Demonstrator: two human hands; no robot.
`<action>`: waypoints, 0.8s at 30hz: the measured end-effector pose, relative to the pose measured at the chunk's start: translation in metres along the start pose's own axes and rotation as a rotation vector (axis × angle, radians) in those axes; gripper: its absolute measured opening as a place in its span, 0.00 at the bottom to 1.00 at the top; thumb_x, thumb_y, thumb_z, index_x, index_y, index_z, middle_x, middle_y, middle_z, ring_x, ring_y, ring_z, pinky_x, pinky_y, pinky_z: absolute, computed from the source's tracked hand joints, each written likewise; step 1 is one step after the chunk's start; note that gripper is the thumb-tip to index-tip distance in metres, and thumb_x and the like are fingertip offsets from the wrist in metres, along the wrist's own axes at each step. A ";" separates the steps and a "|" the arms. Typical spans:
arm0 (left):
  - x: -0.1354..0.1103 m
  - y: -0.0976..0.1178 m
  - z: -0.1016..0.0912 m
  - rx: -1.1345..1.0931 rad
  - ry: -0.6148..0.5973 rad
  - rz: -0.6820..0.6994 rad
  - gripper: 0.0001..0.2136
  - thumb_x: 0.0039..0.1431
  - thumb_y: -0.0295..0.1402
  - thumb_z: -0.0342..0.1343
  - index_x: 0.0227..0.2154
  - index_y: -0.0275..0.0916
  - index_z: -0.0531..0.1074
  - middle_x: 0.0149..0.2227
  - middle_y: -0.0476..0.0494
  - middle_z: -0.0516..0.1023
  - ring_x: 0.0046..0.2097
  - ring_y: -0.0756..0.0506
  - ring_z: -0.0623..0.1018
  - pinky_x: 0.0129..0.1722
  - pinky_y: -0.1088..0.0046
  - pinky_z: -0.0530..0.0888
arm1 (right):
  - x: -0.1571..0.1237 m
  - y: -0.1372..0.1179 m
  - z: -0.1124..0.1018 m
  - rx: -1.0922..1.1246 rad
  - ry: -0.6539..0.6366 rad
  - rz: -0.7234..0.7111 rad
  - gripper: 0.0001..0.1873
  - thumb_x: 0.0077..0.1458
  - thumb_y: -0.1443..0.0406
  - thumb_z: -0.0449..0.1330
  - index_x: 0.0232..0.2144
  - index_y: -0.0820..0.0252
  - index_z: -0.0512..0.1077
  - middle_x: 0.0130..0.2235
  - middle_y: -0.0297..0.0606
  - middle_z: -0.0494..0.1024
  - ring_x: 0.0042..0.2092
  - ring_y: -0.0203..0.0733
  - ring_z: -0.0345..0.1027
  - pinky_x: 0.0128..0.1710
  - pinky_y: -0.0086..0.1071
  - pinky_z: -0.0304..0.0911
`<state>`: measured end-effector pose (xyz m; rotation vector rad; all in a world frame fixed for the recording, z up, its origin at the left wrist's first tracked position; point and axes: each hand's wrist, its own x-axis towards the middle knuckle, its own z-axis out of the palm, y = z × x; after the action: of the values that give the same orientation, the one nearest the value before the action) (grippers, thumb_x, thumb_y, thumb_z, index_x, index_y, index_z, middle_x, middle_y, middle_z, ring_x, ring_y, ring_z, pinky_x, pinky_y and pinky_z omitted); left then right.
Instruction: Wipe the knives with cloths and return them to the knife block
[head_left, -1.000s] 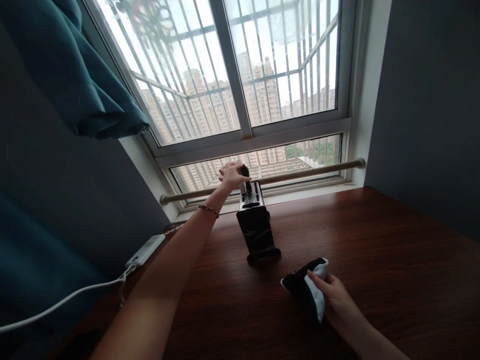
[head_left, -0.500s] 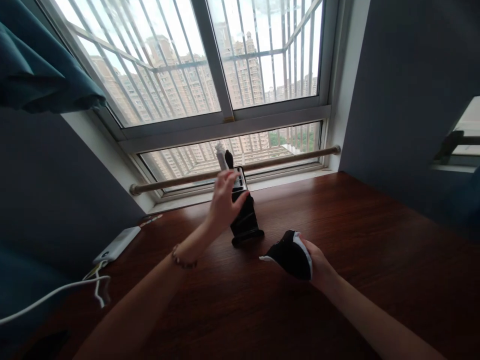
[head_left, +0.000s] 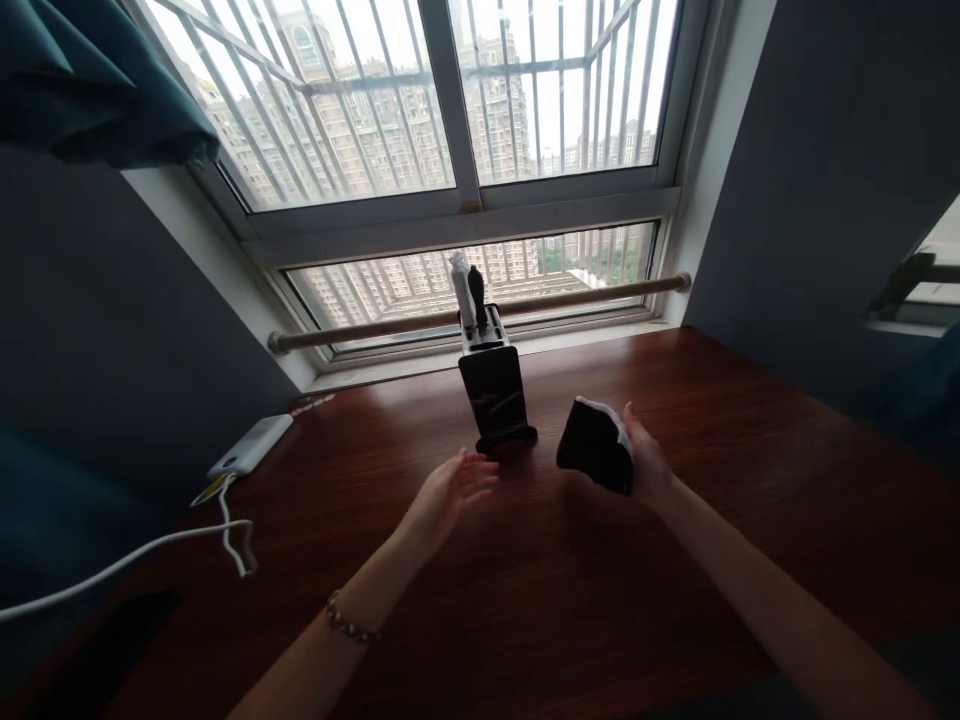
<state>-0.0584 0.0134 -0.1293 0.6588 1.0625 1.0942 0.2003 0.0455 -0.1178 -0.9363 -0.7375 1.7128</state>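
Note:
My right hand (head_left: 646, 462) grips a black cloth (head_left: 596, 447) with a white edge, folded and held above the table. The hand covers part of the cloth's right side. Nothing is in my left hand (head_left: 452, 492), whose fingers are apart just below the foot of a black knife block (head_left: 495, 395). Two handles stick up from the slots at the block's top: a dark one (head_left: 477, 290) and one in a pale, clear-looking wrap (head_left: 460, 285).
The brown wooden table (head_left: 697, 410) reaches back to a barred window with a horizontal rail (head_left: 600, 294). A white power bank (head_left: 255, 444) with a white cable (head_left: 135, 552) lies at the left. A blue curtain (head_left: 105, 90) hangs at the upper left.
My left hand has come down from the top of the knife block to below its foot. The cloth in my right hand has risen and turned, and the view has shifted.

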 end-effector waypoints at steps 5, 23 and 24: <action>-0.012 0.029 -0.034 -0.037 0.172 0.207 0.07 0.57 0.32 0.49 0.32 0.33 0.70 0.39 0.37 0.76 0.40 0.44 0.76 0.40 0.67 0.73 | -0.011 0.064 0.053 -0.704 -0.538 -0.345 0.29 0.60 0.53 0.37 0.35 0.66 0.72 0.32 0.41 0.71 0.33 0.40 0.63 0.36 0.33 0.58; -0.078 -0.004 -0.093 -0.013 0.271 0.247 0.14 0.48 0.39 0.58 0.35 0.34 0.74 0.43 0.37 0.75 0.47 0.39 0.73 0.45 0.64 0.71 | -0.034 0.131 0.085 -1.594 -0.973 -0.780 0.39 0.55 0.44 0.42 0.61 0.62 0.46 0.62 0.46 0.44 0.62 0.60 0.26 0.57 0.56 0.30; -0.077 -0.006 -0.096 0.017 0.272 0.232 0.15 0.47 0.40 0.58 0.35 0.34 0.74 0.44 0.37 0.74 0.48 0.38 0.72 0.46 0.63 0.71 | -0.030 0.121 0.071 -1.610 -0.965 -0.765 0.39 0.55 0.45 0.43 0.61 0.61 0.46 0.63 0.46 0.44 0.62 0.58 0.25 0.57 0.55 0.29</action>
<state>-0.1505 -0.0666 -0.1437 0.6711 1.2498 1.4063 0.0877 -0.0232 -0.1742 -0.4702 -2.8444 0.4846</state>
